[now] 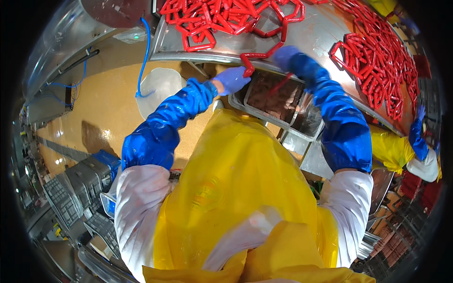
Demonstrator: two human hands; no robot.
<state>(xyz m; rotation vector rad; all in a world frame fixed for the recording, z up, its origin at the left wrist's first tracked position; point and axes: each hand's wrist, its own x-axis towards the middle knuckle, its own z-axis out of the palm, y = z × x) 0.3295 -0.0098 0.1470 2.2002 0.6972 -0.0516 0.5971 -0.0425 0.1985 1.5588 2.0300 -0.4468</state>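
A linked chain of red sausages (257, 55) runs off the steel table to my left hand (232, 80). The gloved fingers of that hand are closed round the chain's end link, just off the table edge. My right hand (288, 57), in a purple glove, is at the table edge beside the chain, smeared by motion, so its fingers cannot be read. Below it a blurred red strip (279, 85), perhaps a sausage link, hangs over a grey tub (306, 128). Inside the tub lies a brownish-red mass (273, 96) that looks like meat.
A large heap of red sausages (212, 16) covers the table (309, 40); another pile (377, 70) lies to the right. A whitish bin (160, 89) and a blue hose (145, 56) are at left. Grey crates (71, 188) stand lower left. A co-worker's blue sleeve (417, 139) shows at right.
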